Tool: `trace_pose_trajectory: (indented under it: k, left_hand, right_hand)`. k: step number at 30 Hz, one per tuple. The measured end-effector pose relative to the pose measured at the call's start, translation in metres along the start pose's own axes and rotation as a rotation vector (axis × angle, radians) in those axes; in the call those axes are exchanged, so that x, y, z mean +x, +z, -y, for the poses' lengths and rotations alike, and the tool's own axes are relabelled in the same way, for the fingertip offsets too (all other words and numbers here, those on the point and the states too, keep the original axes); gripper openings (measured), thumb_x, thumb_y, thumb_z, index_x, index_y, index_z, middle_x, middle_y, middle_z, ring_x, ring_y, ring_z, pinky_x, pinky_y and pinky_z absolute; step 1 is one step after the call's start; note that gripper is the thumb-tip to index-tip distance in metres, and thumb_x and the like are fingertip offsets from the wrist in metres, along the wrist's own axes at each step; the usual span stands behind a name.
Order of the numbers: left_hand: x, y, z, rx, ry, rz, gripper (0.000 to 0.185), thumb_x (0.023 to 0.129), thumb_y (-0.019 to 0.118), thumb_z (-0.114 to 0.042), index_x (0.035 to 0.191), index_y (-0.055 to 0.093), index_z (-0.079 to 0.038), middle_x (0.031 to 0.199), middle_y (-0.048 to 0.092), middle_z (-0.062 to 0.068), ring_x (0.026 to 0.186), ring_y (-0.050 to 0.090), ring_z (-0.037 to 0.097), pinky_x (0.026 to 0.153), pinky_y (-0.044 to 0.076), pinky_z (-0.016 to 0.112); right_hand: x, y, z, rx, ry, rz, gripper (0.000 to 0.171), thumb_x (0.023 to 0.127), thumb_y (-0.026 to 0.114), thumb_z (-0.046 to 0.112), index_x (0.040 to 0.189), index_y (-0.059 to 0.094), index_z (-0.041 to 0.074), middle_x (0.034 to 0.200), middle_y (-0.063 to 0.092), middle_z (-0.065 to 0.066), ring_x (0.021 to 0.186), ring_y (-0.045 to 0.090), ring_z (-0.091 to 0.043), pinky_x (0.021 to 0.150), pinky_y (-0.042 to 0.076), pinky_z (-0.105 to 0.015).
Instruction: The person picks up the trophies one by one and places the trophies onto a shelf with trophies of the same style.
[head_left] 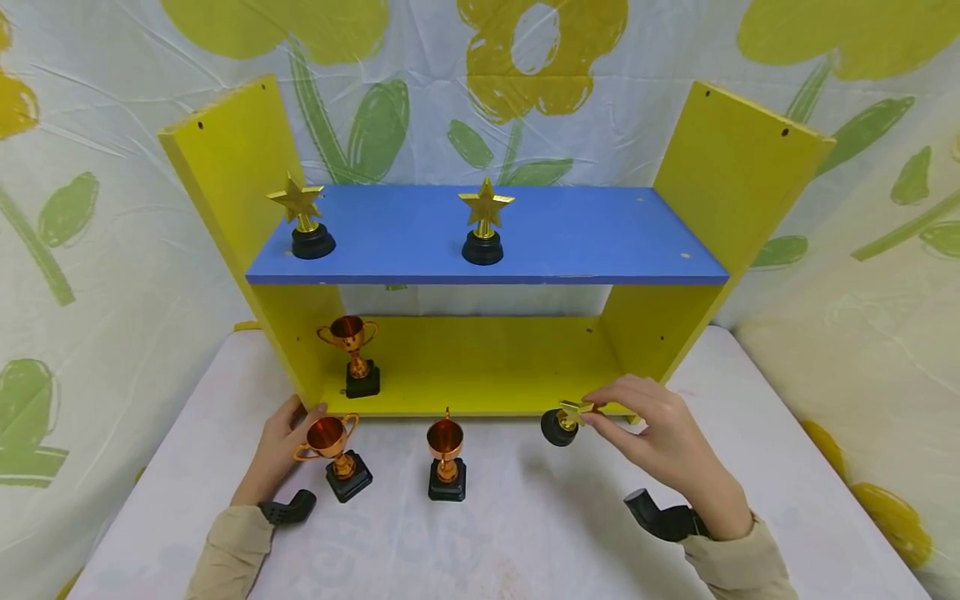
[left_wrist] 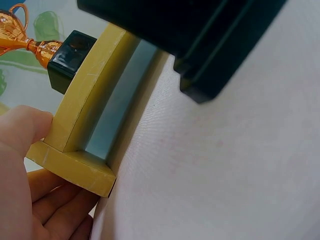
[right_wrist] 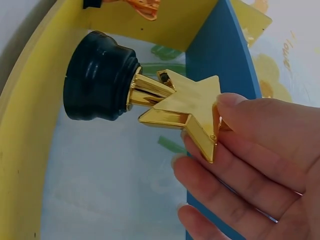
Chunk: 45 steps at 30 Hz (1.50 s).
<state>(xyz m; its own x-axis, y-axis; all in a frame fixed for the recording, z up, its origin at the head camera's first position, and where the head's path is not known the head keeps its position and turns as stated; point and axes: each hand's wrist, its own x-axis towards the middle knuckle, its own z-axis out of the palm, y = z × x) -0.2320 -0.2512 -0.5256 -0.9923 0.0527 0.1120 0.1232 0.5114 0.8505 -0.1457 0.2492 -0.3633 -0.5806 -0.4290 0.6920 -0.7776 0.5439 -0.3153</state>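
Note:
A gold star trophy (right_wrist: 182, 105) with a round black base is pinched at its star by my right hand (head_left: 652, 425). It tilts in front of the lower shelf's right end, base toward the left. My left hand (head_left: 280, 446) grips the lower left corner of the yellow and blue shelf unit (left_wrist: 75, 165), thumb on one side and fingers on the other. Close beside that hand, a bronze cup trophy (head_left: 330, 437) with a square black base stands on the table. A second bronze cup (head_left: 446, 442) stands farther right, in front of the shelf.
Two gold star trophies stand on the blue upper board (head_left: 585, 229), one at the left end (head_left: 298, 204) and one near the middle (head_left: 486, 208). On the yellow bottom board (head_left: 487, 358), a bronze cup (head_left: 349, 335) stands at the left. Flower-patterned cloth hangs behind.

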Motion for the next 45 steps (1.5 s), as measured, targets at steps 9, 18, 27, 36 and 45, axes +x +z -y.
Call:
trace_pose_trajectory:
  k: [9, 18, 27, 36, 45]
  left_hand:
    - [0.001, 0.000, 0.003, 0.046, 0.011, -0.016, 0.050, 0.101, 0.054, -0.041, 0.137, 0.051, -0.006, 0.127, 0.061, 0.013, 0.114, 0.053, 0.024, 0.094, 0.041, 0.021]
    - [0.000, -0.001, 0.000, -0.024, 0.002, 0.012, 0.056, 0.101, 0.055, -0.040, 0.144, 0.044, -0.005, 0.139, 0.055, 0.017, 0.129, 0.048, 0.031, 0.109, 0.036, 0.056]
    - [0.000, -0.002, 0.000, -0.037, -0.007, 0.020, 0.059, 0.101, 0.055, -0.040, 0.146, 0.042, -0.005, 0.141, 0.052, 0.018, 0.132, 0.046, 0.034, 0.110, 0.033, 0.058]
    - [0.002, 0.000, 0.002, -0.014, 0.019, 0.009, 0.060, 0.101, 0.055, -0.041, 0.146, 0.042, -0.002, 0.141, 0.050, 0.021, 0.134, 0.042, 0.039, 0.110, 0.030, 0.062]
    - [0.001, 0.000, 0.001, -0.010, 0.011, 0.012, 0.059, 0.101, 0.054, -0.041, 0.145, 0.043, -0.003, 0.140, 0.052, 0.021, 0.133, 0.043, 0.039, 0.110, 0.030, 0.062]
  right_hand:
    - [0.001, 0.002, -0.002, 0.024, -0.040, -0.066, 0.018, 0.082, 0.081, 0.012, 0.099, 0.075, 0.010, 0.091, 0.071, 0.003, 0.082, 0.063, -0.012, 0.081, 0.049, -0.016]
    - [0.003, 0.002, -0.002, 0.046, -0.040, -0.113, 0.031, 0.096, 0.067, 0.035, 0.098, 0.075, 0.005, 0.090, 0.072, -0.002, 0.082, 0.064, -0.016, 0.084, 0.048, -0.014]
    - [0.003, 0.002, -0.002, 0.054, -0.026, -0.158, 0.034, 0.095, 0.067, 0.036, 0.098, 0.075, 0.003, 0.089, 0.072, -0.005, 0.082, 0.063, -0.017, 0.083, 0.047, -0.013]
    - [0.008, 0.000, 0.001, 0.048, -0.084, -0.227, 0.038, 0.096, 0.066, 0.034, 0.093, 0.074, -0.003, 0.086, 0.070, -0.012, 0.080, 0.062, -0.017, 0.082, 0.047, -0.014]
    - [0.010, -0.004, 0.008, 0.047, -0.085, -0.275, 0.040, 0.095, 0.067, 0.034, 0.091, 0.073, -0.005, 0.082, 0.069, -0.014, 0.080, 0.060, -0.017, 0.083, 0.046, -0.014]
